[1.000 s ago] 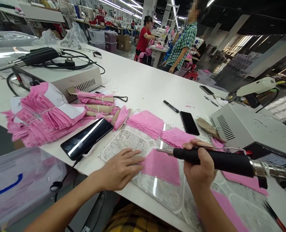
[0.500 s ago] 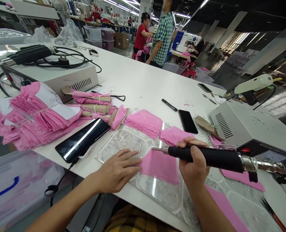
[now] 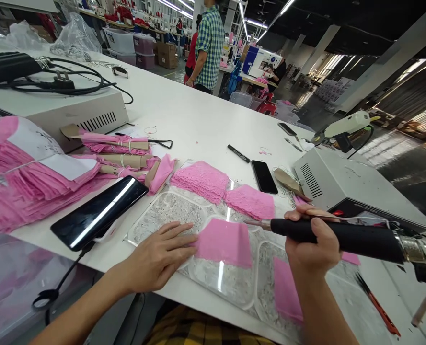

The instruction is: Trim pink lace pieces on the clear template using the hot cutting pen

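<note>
My left hand [image 3: 158, 256] lies flat with fingers spread on a clear plastic sheet [image 3: 230, 282], its fingertips at the left edge of a pink fabric piece [image 3: 224, 243]. My right hand [image 3: 311, 247] grips the black handle of a hot cutting tool [image 3: 337, 237], held level with its metal tip [image 3: 256, 223] pointing left just above the pink piece's upper right corner. Two stacks of pink lace pieces [image 3: 200, 179] [image 3: 250, 201] lie just behind. Another pink piece [image 3: 286, 290] shows under my right forearm.
A black phone [image 3: 99, 211] lies left of my hand, with bundled pink fabric [image 3: 26, 184] beyond it. White machine boxes stand at left [image 3: 65, 108] and right [image 3: 337, 184]. A second phone [image 3: 264, 176] and a marker [image 3: 238, 153] lie mid-table. A person in a checked shirt [image 3: 207, 45] stands beyond the table.
The view has swung right and down. My right hand with the tool has shifted slightly right; my left hand stays flat at the pink piece. The person in the checked shirt walked left.
</note>
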A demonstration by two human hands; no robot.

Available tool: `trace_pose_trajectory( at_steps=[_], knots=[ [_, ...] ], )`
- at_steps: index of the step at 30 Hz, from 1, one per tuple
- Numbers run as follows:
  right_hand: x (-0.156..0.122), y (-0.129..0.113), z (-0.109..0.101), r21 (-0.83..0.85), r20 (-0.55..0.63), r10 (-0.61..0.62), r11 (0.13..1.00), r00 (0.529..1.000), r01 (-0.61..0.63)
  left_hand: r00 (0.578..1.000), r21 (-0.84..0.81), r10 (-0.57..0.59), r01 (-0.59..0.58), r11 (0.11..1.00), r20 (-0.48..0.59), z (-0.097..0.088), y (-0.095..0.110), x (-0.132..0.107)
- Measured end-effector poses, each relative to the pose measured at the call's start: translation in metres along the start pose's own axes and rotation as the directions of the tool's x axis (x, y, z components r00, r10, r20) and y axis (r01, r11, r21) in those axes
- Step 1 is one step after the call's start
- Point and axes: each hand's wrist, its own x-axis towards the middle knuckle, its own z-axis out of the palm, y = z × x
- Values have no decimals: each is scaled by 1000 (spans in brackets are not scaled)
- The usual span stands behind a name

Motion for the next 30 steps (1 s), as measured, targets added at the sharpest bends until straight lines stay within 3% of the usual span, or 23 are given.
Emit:
trace_pose_trajectory(
  at_steps=[5, 11, 22, 30],
  knots=[
    [3, 1, -13, -35, -31, -26, 999, 999, 25, 1000, 1, 21, -21, 1000, 1, -1, -1, 1],
    [2, 4, -12, -38, -25, -12, 999, 1000, 11, 999, 28, 14, -16, 999, 45, -2, -1, 1],
    [2, 6, -14, -32, 15, -9, 999, 1000, 9, 999, 41, 25, -26, 999, 31, -2, -3, 2],
    [-3, -14, -29, -2, 47, 51, 999, 998, -51, 998, 71, 58, -60, 996, 32, -3, -4, 2]
  ],
)
